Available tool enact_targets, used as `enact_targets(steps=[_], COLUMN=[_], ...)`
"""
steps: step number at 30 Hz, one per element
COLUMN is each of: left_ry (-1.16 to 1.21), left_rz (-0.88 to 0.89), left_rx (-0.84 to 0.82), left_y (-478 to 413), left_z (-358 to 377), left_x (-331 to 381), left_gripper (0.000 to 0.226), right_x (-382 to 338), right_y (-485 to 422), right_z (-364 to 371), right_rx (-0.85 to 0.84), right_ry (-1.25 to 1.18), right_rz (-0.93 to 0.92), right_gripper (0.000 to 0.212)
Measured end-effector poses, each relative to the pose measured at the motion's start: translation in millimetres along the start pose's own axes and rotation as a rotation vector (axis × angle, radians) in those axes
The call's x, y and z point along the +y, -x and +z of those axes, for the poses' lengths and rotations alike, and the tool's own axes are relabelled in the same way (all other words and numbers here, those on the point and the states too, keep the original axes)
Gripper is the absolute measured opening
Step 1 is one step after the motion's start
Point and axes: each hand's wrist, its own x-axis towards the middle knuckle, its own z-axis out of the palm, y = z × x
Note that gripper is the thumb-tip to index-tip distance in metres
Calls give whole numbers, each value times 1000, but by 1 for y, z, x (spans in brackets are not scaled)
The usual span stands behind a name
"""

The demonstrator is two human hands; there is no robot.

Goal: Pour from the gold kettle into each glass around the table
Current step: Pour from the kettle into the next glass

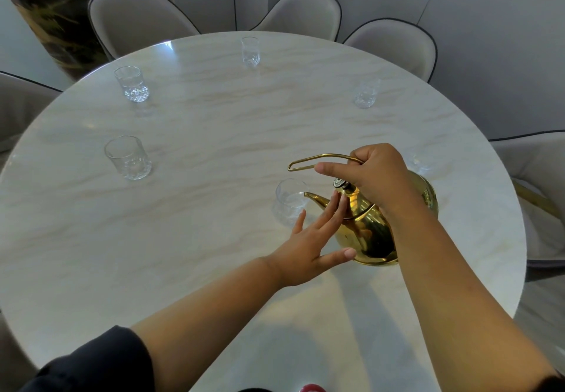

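Head view: right hand (pixel 376 174) curled round handle (pixel 324 156) of gold kettle (pixel 367 226). Left hand (pixel 308 245) flat, straight fingers steadying lid side. Kettle just right of nearest glass (pixel 289 202); spout (pixel 315 198) points left, tip at rim.

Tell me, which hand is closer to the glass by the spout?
Left. The left hand rests its fingers on the kettle, right beside the glass. The right hand grips the handle, farther off, past the lid.
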Motion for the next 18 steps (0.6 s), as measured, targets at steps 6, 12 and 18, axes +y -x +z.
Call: enact_targets(steps=[6,12,18], left_ry=[4,9,3], left_rz=[1,2,6], left_rx=[4,1,6], left_y=[0,0,-1], left_z=[0,-2,0], left_x=[-2,-1,-1], left_gripper=[78,78,79], right_x=[-1,-2,0], right_y=[-1,-2,-1], right_z=[1,0,0], right_rx=[0,-7,4], right_ry=[-2,16,14], right_rz=[-19,-18,-26], right_gripper=[57,56,55])
